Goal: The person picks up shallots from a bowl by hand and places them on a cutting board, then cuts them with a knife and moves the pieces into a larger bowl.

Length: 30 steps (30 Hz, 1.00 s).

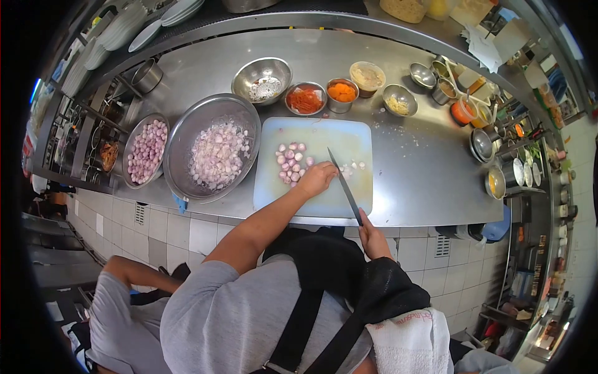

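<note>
My right hand (375, 240) is wrapped round the handle of a long kitchen knife (346, 189), its blade angled up and left across the white cutting board (274, 199). Against the blade, the fingers of my left hand (318, 178) are curled down on the board; a shallot seems to be under the fingertips, mostly hidden. Several peeled shallots (290, 163) lie in a group left of that hand. Right of the blade are a few pale cut pieces (354, 167).
Left of the board stand a large bowl of chopped shallots (218, 153) and a bowl of whole shallots (147, 151). Small bowls, including one of orange food (342, 92) and one of minced yellow bits (399, 100), line the back. Another person (134, 311) is at lower left.
</note>
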Available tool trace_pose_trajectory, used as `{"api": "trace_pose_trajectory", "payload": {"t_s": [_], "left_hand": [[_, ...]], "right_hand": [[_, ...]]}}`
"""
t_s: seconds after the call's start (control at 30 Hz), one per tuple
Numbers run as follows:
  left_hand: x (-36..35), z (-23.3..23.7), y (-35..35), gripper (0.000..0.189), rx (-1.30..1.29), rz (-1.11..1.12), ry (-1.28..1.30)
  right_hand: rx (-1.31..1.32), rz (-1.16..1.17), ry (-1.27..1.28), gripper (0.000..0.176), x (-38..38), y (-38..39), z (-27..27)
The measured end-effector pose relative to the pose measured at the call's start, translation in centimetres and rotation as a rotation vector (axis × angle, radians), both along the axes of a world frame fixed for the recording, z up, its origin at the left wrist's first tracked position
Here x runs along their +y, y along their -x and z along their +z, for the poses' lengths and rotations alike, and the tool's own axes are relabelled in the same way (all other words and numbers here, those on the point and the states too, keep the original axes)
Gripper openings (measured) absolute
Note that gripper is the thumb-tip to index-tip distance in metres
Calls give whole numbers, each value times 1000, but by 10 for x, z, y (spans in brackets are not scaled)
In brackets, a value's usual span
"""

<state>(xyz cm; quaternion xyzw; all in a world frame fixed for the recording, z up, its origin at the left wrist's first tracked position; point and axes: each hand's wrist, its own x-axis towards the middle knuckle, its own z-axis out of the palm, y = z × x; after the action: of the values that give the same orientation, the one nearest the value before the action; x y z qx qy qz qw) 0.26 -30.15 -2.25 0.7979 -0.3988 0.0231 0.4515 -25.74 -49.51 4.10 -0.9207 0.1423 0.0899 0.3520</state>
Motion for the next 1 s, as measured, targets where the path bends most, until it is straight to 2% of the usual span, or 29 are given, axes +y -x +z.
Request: {"api": "trace_pose_trajectory", "payload": {"t_s": [0.07,0.17,0.2,0.27,0.3,0.37,0.4,0.47,0.6,0.67,0.77,0.87,1.0], "left_hand": [[-1,-2,-3,8,16,-13,-23],[12,21,-13,13,-20,98,34],[22,34,-19,13,-23,94,33],[45,55,-25,21,-105,283,-142],[50,58,-25,21,-102,282,-145],[58,62,-25,23,-108,213,-371],[58,57,-26,23,-109,214,-373],[51,39,-28,25,-76,194,-352],[29,34,-17,23,-49,161,-241],[18,39,-3,20,-3,-5,-91],[6,20,5,15,87,-67,-51],[8,27,9,10,54,-36,-20],[10,24,2,8,74,-52,-71]], "right_hand": [[-81,30,-145,63,-6,-20,13],[-205,-44,-139,62,3,-24,42],[-208,-48,-140,62,3,-23,50],[-40,-71,-119,62,5,-13,60],[-36,-72,-121,62,5,-7,53],[-84,18,-148,62,3,7,30],[-85,19,-151,62,3,13,21],[-63,53,-116,63,3,23,6],[-87,5,-114,63,-2,22,-6],[-114,-35,-109,65,-2,17,-6],[-80,-3,-37,66,0,13,-6],[-17,34,100,67,3,12,0],[22,56,154,67,8,14,26]]}}
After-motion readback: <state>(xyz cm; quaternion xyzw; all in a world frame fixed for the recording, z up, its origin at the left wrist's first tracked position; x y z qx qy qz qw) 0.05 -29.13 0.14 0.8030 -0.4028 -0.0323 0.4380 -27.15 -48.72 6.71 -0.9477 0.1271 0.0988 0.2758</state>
